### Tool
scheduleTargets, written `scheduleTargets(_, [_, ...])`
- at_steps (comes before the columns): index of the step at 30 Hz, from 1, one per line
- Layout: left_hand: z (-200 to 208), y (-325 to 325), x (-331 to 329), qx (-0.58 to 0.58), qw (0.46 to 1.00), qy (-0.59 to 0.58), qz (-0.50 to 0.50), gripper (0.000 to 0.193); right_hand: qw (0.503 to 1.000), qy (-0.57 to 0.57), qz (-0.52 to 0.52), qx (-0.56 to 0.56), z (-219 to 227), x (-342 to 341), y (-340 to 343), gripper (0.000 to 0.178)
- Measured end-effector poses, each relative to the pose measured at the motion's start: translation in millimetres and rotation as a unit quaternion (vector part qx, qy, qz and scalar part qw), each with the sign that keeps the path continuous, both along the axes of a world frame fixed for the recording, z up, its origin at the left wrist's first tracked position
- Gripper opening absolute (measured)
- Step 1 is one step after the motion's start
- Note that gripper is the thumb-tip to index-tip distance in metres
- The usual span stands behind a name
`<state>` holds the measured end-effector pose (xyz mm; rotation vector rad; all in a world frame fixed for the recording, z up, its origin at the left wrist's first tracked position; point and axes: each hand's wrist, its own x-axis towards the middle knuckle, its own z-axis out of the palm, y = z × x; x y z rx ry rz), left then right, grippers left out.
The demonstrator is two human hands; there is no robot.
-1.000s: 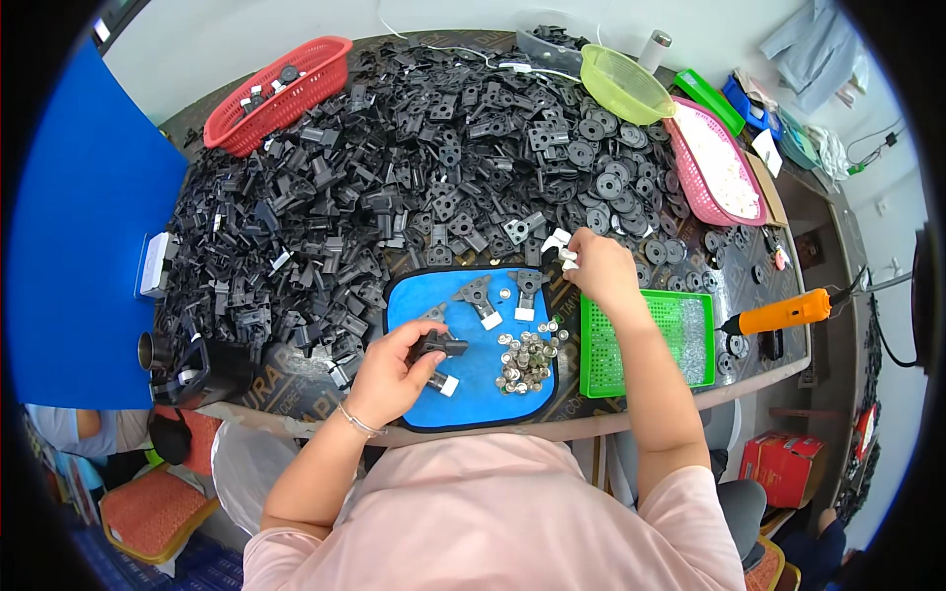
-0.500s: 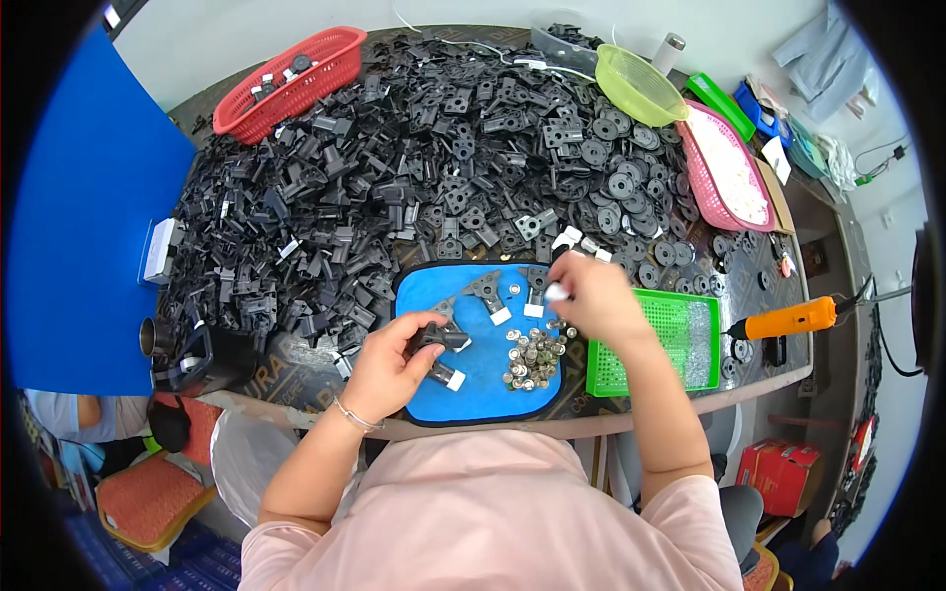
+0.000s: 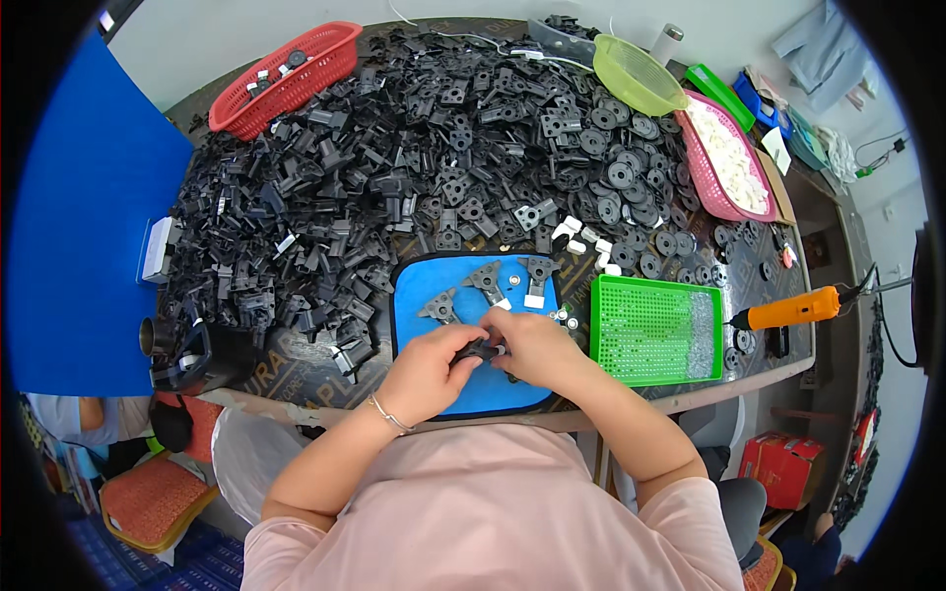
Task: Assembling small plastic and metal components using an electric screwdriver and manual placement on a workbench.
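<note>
Over the blue mat [image 3: 419, 281], my two hands meet at a dark plastic part. My left hand [image 3: 426, 369] is closed around this black plastic part [image 3: 477, 351]. The fingers of my right hand [image 3: 537, 350] press together at its right end, where a sliver of a white plastic piece [image 3: 501, 349] shows; most of it is hidden. Beyond my hands lie several flat black brackets [image 3: 485, 281], one with a white end. A few small round metal pieces [image 3: 567, 319] peek out beside my right hand, which covers most of that pile.
A large heap of black plastic parts [image 3: 374, 167] fills the far table. Loose white pieces [image 3: 591, 236] lie beyond the green tray [image 3: 601, 335]. An orange electric screwdriver [image 3: 788, 309] is at the right. Red [image 3: 286, 98], yellow-green [image 3: 631, 79] and pink [image 3: 695, 163] baskets stand farther back.
My right hand has come left and nearer with the white piece, from beside the loose white pieces to the black part. My left hand has moved right, toward the mat's middle.
</note>
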<state>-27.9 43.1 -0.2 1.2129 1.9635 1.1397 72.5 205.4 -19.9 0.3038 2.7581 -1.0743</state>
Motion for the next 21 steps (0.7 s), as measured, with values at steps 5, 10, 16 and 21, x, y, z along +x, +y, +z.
scheduleTargets(5, [-7.3,11.7,7.5,-0.009,0.991,0.125,-0.048,0.024,0.999,0.01,-0.032,-0.02,-3.2,4.2,-1.4,0.043])
scheduleTargets(10, [10.4,25.3,23.1,-0.128,0.959,0.232,-0.1,0.022,0.998,0.052,-0.04,-0.005,-12.0,6.3,-0.7,0.038])
scheduleTargets(16, [5.8,32.2,35.4,-0.154,0.937,0.292,-0.113,0.027,0.995,0.074,-0.054,-0.05,-14.2,11.6,2.0,0.034])
scheduleTargets(21, [11.3,26.9,24.0,-0.134,0.96,0.223,-0.106,0.033,0.996,0.066,-0.054,-0.016,-5.7,11.7,-1.9,0.038])
